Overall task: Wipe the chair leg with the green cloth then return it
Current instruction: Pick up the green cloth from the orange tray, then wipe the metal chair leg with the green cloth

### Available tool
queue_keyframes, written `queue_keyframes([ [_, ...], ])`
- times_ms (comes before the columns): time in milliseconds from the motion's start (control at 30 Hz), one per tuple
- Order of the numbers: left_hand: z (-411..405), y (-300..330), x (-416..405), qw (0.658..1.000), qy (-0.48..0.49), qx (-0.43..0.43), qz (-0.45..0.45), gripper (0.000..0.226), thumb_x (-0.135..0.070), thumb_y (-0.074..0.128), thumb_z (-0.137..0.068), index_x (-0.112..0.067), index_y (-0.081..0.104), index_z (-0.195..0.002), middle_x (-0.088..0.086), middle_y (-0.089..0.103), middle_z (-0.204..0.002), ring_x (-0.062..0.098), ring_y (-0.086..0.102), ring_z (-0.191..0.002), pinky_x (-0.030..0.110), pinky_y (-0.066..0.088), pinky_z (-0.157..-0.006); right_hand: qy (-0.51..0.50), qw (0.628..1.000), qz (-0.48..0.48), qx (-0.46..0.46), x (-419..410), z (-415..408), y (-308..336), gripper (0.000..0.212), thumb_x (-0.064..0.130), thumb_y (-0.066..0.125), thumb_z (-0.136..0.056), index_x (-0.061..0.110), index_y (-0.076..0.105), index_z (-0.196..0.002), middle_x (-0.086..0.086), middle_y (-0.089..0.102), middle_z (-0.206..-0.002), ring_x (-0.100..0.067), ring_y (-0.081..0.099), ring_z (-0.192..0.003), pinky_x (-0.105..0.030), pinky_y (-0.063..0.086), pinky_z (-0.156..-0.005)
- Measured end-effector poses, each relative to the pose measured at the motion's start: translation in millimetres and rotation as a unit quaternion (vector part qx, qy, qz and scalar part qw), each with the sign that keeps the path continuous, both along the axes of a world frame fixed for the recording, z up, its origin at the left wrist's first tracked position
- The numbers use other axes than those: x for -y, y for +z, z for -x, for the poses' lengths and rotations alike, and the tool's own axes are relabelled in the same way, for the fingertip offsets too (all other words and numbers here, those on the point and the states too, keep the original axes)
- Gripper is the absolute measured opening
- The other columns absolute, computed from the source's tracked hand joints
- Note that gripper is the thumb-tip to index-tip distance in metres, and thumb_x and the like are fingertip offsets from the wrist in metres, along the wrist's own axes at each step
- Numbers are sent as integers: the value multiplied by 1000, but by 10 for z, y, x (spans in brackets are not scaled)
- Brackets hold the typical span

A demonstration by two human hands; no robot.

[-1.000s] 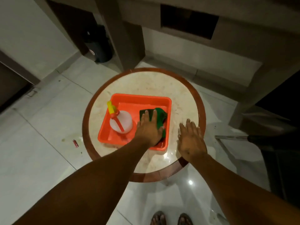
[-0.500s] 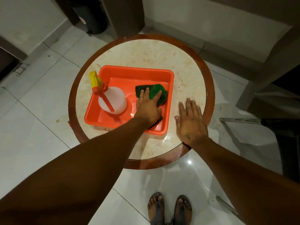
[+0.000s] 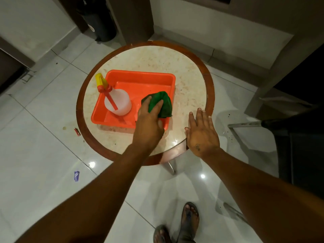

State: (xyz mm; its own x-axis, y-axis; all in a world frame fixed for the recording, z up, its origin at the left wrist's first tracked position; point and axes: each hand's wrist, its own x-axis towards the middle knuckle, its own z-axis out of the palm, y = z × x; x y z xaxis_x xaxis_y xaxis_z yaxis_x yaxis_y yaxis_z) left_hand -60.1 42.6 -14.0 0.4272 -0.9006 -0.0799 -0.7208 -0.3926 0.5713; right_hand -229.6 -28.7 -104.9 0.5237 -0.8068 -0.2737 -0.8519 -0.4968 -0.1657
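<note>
The green cloth (image 3: 164, 104) is bunched up at the right end of the orange tray (image 3: 140, 79), lifted partly over the tray's rim. My left hand (image 3: 149, 123) grips it, fingers curled over its near side. My right hand (image 3: 201, 132) lies flat with fingers spread on the round marble table (image 3: 154, 57), right of the tray. A dark chair (image 3: 298, 137) with a metal leg (image 3: 243, 124) stands at the right edge of the view.
A white spray bottle (image 3: 119, 102) with a red and yellow trigger stands in the tray's left half. A black bin (image 3: 100, 23) and a dark cabinet post stand behind the table. Small litter (image 3: 76, 132) lies on the white floor tiles. My sandalled feet (image 3: 189, 218) are below.
My left hand has closed on the green cloth and raised it toward the tray's right rim. The view has shifted back a little. My right hand stays flat on the table.
</note>
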Motion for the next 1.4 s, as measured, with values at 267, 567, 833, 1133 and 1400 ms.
queue_keyframes([
  [267,1351,-184,-844,991,-37,-127,-21,67,6,53,-88,-11,49,-153,17,28,-169,31,32,-155,31,23,-130,-47,997,22,-57,-711,1299,191,65,42,17,-109,14,2,-165,-15,-2,-174,-34,-2,-161,-47,-3,-129],
  [567,2837,-904,-1687,936,22,-326,-129,64,6,56,-94,-15,49,-154,13,40,-161,27,47,-145,4,19,-113,-78,983,-69,-154,-1352,3075,168,64,41,18,-110,14,0,-165,-16,-6,-173,-32,-7,-161,-49,1,-132],
  [833,3565,-1932,-2008,854,190,-458,-156,57,1,60,-97,-16,52,-151,12,55,-150,29,55,-138,42,42,-123,-8,999,35,-13,-1409,3696,-490,68,43,30,-103,12,22,-163,-16,10,-173,-32,7,-160,-53,8,-131],
  [1133,4568,-2559,-1647,654,402,-635,-81,40,-39,53,-95,-10,73,-113,13,75,-106,30,71,-101,52,57,-100,8,987,134,86,-1380,3815,-781,65,52,17,-108,17,28,-160,-19,22,-169,-36,18,-158,-56,17,-129],
  [1400,4215,-4069,-1331,618,406,-620,-262,51,-60,55,-94,-18,80,-105,11,72,-122,44,63,-116,66,42,-111,13,981,159,108,-1346,3935,-911,59,47,29,-110,12,34,-157,-24,34,-163,-43,30,-151,-62,27,-123],
])
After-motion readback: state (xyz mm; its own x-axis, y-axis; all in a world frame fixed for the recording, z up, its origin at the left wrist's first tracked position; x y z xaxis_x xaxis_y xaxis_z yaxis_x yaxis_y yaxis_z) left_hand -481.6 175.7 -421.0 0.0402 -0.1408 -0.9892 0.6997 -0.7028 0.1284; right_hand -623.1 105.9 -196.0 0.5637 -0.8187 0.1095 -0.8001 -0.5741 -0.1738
